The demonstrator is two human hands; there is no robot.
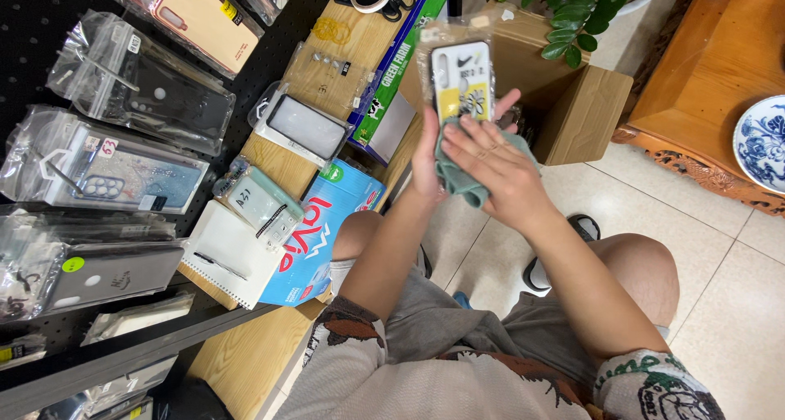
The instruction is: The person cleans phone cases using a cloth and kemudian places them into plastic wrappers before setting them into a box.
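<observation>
- My left hand (pixel 427 160) grips a bagged phone case (pixel 462 80) from its lower end, fingers closed around the clear plastic sleeve, in the upper middle of the frame
- The phone case stands nearly upright, its long axis running up and down the picture, its white and yellow printed back facing me
- My right hand (pixel 491 170) lies just below the case and to the right of my left hand, fingers spread flat and pressing a green cloth (pixel 462 179) against the bottom edge of the sleeve
- So the case lies straight up the frame from my right hand, along the same line as its long axis; the right hand is the nearer one to the part of the sleeve that shows
- The cloth is bunched between both hands, most of it hanging under my right palm
- At the left of the frame more bagged cases hang on a black pegboard (pixel 33 19), well apart from my hands
- A white notebook (pixel 229 252) and a blue box (pixel 323 240) lie on the wooden shelf (pixel 245 354) at lower left, near my knee
- An open cardboard box (pixel 585 113) sits on the tiled floor just behind the case
</observation>
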